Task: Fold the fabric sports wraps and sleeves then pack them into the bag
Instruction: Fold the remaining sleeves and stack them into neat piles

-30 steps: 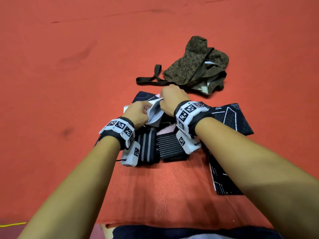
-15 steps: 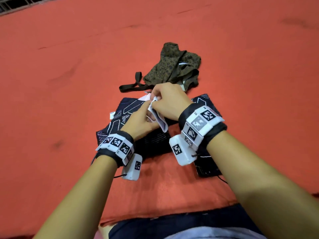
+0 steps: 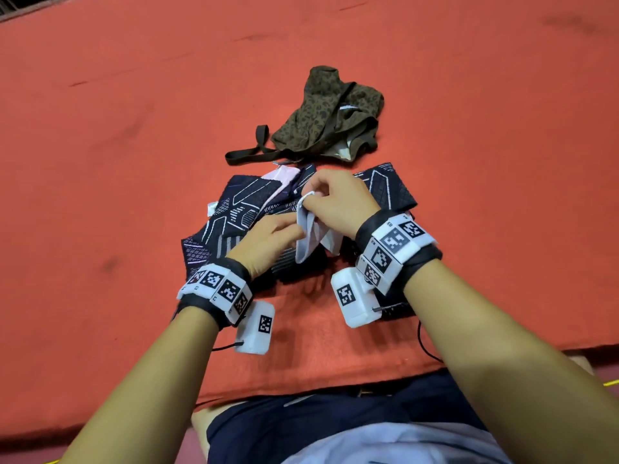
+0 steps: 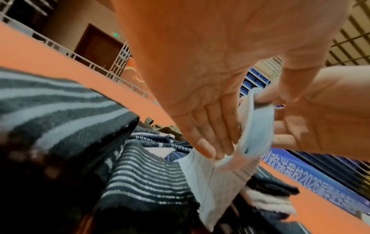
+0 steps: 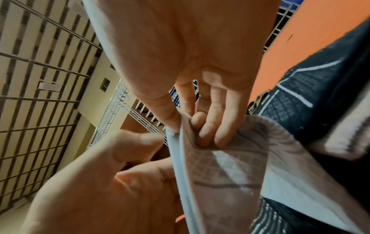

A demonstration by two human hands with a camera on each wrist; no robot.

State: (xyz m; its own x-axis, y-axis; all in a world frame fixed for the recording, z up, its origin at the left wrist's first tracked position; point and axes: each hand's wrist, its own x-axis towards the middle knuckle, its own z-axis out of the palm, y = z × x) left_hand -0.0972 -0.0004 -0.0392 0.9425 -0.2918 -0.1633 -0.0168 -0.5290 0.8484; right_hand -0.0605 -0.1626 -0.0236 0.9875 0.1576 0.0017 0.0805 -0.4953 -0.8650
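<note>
Lower now on the white sleeve (image 3: 310, 244), the left hand (image 3: 268, 244) lays straight fingers against it; the right hand (image 3: 338, 202) pinches its top edge, holding it above the dark pile (image 3: 234, 204). Beyond, the bag (image 3: 321, 118) lies on the mat (image 3: 134, 162).

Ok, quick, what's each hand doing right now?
Left hand: open, straight fingers against the pale grey knit fabric sleeve.
Right hand: pinching that sleeve's top edge.
</note>
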